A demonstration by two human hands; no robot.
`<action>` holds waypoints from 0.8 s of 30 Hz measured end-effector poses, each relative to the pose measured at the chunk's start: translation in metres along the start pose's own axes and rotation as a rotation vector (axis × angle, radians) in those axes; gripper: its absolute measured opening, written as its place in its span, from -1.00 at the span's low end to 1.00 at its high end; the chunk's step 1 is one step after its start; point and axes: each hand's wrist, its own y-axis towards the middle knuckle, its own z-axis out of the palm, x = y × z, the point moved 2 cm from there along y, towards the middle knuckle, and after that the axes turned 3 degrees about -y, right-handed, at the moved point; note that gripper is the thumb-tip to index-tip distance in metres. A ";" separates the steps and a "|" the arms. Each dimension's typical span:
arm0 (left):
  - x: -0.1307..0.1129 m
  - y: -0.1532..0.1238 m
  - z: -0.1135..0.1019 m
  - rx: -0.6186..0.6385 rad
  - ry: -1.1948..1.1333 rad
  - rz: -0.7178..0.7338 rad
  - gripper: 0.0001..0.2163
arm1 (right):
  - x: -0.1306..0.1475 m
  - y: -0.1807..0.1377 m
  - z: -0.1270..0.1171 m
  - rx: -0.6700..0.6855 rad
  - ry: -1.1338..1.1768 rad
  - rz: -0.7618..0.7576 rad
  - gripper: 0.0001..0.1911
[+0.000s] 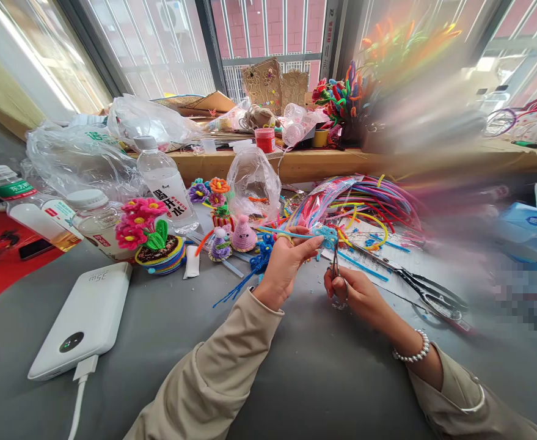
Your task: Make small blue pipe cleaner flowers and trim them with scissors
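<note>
Left hand (288, 261) pinched; right hand (358, 293) curled.

Small scissors (335, 260) partly hidden by the right fingers (328, 283), bright stems (403, 52) smeared by blur, white cable (79, 400) cut off below, red surface (2, 278) cropped at left

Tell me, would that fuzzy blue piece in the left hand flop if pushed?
The blue piece would probably be light, being small and fuzzy. It may bend yet hold shape: the blue strand by the left hand sticks out without drooping. Its fuzz likely keeps it from slipping.
</note>
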 end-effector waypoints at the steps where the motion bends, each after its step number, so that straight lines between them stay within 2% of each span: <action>1: 0.000 0.000 0.000 -0.001 0.000 0.002 -0.68 | 0.000 0.000 0.000 -0.004 -0.004 0.000 -0.35; 15: 0.000 -0.001 0.000 0.044 0.024 -0.009 -0.68 | 0.000 -0.002 0.002 0.053 0.103 -0.047 -0.38; 24: 0.000 -0.001 0.000 0.036 0.017 -0.003 -0.70 | 0.000 -0.002 0.002 0.042 0.115 -0.044 -0.39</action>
